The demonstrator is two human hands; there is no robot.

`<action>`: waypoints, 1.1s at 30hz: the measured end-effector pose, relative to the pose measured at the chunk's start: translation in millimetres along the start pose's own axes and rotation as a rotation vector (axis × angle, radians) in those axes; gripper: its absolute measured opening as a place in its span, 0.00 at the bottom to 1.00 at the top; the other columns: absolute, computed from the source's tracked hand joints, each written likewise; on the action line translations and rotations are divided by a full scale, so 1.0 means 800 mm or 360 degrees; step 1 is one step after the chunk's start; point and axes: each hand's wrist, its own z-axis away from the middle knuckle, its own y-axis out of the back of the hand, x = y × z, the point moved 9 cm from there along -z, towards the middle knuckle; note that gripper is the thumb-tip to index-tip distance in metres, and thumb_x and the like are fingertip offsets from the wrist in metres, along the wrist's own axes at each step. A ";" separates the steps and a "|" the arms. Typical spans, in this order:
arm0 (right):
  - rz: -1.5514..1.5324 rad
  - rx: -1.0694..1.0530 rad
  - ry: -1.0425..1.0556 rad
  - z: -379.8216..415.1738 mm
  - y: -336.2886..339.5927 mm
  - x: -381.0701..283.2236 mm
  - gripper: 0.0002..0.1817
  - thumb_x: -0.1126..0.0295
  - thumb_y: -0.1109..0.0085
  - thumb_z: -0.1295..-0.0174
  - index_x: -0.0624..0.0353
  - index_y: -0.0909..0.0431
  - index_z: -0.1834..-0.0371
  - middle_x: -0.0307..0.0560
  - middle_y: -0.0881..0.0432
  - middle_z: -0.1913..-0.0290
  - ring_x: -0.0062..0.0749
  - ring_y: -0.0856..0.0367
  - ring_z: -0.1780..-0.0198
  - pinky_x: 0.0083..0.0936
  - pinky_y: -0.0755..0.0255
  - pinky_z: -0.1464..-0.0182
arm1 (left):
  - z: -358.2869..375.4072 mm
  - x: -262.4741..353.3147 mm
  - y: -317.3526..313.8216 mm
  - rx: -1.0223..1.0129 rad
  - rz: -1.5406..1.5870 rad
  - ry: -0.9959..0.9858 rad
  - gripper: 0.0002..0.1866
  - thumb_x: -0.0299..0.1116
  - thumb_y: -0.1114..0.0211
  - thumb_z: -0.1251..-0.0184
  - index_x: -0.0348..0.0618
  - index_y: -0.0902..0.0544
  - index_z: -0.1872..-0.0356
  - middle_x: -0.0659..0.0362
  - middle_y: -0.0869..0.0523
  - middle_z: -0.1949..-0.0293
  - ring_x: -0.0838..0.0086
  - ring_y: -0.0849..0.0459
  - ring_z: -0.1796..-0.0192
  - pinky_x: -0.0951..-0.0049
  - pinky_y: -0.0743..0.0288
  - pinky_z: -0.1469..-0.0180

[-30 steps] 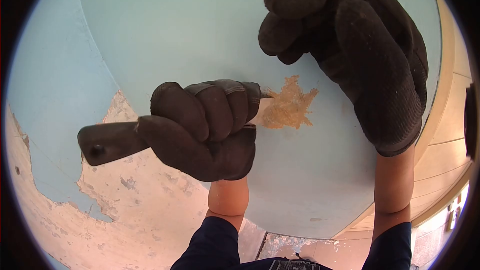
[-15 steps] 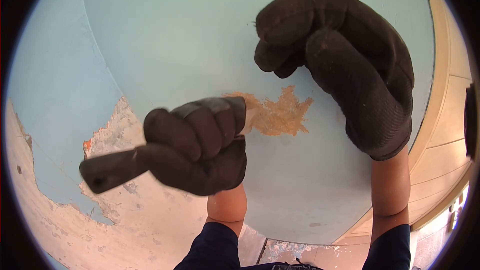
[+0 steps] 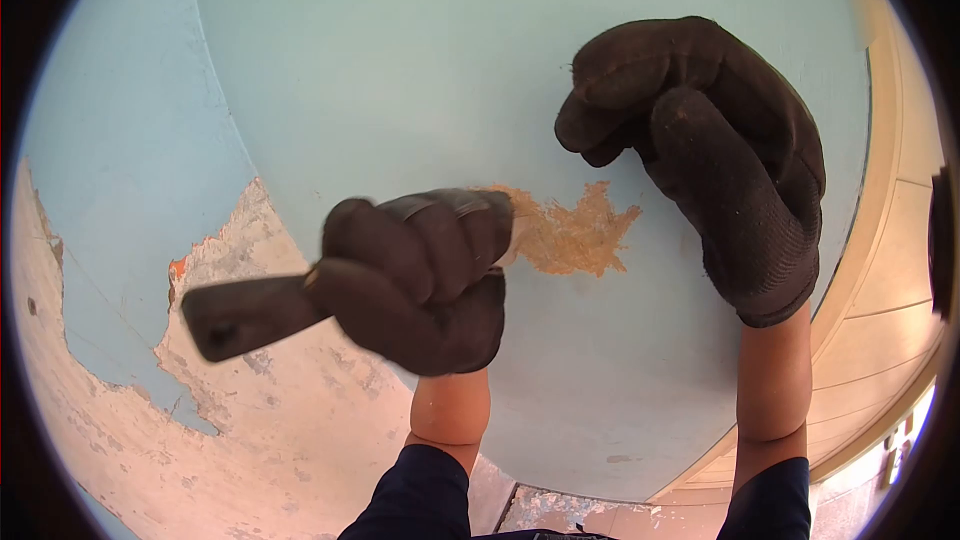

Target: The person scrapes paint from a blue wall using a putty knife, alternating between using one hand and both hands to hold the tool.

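Note:
My left hand, in a dark glove, is closed around a scraper. Its black handle, with a hole at the end, sticks out to the left of the fist. Most of the blade is hidden; a pale sliver shows at the fist's right side, by a bare tan patch in the blue-green painted wall. Up and to the right of that patch, my right hand wears a matching glove. Its fingers are loosely bent with the thumb alongside, and I see nothing in them.
At lower left, a large stretch of wall has lost its paint, with ragged edges. A cream panelled surface borders the right side. Flakes lie on the floor at the bottom.
The view has shifted a little. My left hand with the scraper has moved right and slightly up beside the tan patch. My right hand has come down and its fingertips lie further right.

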 end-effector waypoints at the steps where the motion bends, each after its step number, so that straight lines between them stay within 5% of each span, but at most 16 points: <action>1: -0.0027 0.0015 -0.0040 -0.002 0.000 0.002 0.16 0.65 0.50 0.30 0.69 0.21 0.54 0.54 0.16 0.57 0.30 0.18 0.59 0.27 0.25 0.54 | -0.005 0.010 -0.005 -0.0066 0.0067 -0.0081 0.26 0.56 0.61 0.16 0.54 0.40 0.77 0.68 0.44 0.87 0.79 0.52 0.84 0.72 0.51 0.80; 10: -0.0071 -0.0054 0.0011 -0.004 0.008 0.014 0.18 0.63 0.53 0.26 0.68 0.23 0.48 0.53 0.16 0.57 0.33 0.18 0.60 0.28 0.24 0.55 | -0.010 0.004 -0.008 -0.0300 0.0126 -0.0202 0.21 0.44 0.61 0.14 0.49 0.40 0.74 0.68 0.45 0.84 0.78 0.52 0.83 0.72 0.52 0.79; 14: -0.1002 -0.0092 0.0024 -0.005 0.037 0.022 0.27 0.54 0.59 0.22 0.67 0.30 0.34 0.57 0.19 0.46 0.45 0.22 0.44 0.36 0.29 0.40 | -0.008 -0.019 0.006 -0.0273 0.0105 -0.0139 0.20 0.40 0.61 0.14 0.49 0.39 0.73 0.67 0.45 0.84 0.79 0.51 0.83 0.73 0.52 0.79; 17: -0.1140 -0.0260 0.0130 -0.008 0.052 0.024 0.32 0.50 0.62 0.21 0.66 0.36 0.26 0.57 0.24 0.36 0.52 0.33 0.30 0.41 0.40 0.28 | -0.012 -0.019 0.009 -0.0302 0.0127 -0.0122 0.18 0.37 0.60 0.15 0.49 0.39 0.73 0.67 0.45 0.85 0.80 0.50 0.83 0.74 0.52 0.79; 33: -0.1150 -0.0310 0.0113 -0.009 0.054 0.032 0.37 0.45 0.58 0.24 0.66 0.38 0.25 0.57 0.26 0.32 0.53 0.35 0.29 0.41 0.42 0.28 | -0.005 -0.012 0.008 -0.0276 0.0106 -0.0123 0.20 0.44 0.59 0.16 0.51 0.39 0.75 0.67 0.42 0.85 0.78 0.49 0.82 0.73 0.51 0.78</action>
